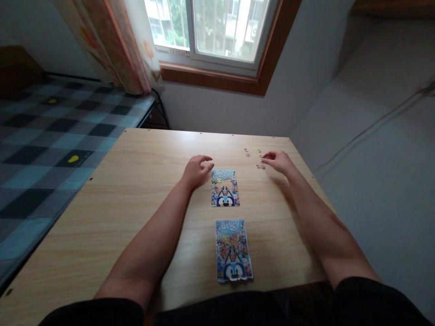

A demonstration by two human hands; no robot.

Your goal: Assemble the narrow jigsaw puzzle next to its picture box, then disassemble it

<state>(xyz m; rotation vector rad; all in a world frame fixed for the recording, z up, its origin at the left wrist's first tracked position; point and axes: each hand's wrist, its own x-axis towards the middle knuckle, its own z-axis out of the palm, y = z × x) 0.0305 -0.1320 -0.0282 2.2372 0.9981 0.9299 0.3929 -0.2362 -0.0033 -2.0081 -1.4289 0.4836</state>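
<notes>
A partly assembled jigsaw puzzle [225, 199] lies on the table, with a gap in its upper middle where the wood shows. Just off its upper left corner is my left hand [197, 171], its thumb and fingers apart and holding nothing. My right hand [278, 162] is beyond the puzzle to the right, fingertips pinched together among loose puzzle pieces [260, 167]. Whether a piece is between those fingertips is too small to tell. Nearer to me lies a picture sheet or packet [234, 251] with the same "Bluey" design and a ragged lower edge.
A few more loose pieces [247, 152] lie toward the far side of the wooden table [136, 199]. A bed with a checked cover [68, 131] stands on the left. Behind the table are a curtain [115, 45] and a window [224, 31]; a wall borders the right.
</notes>
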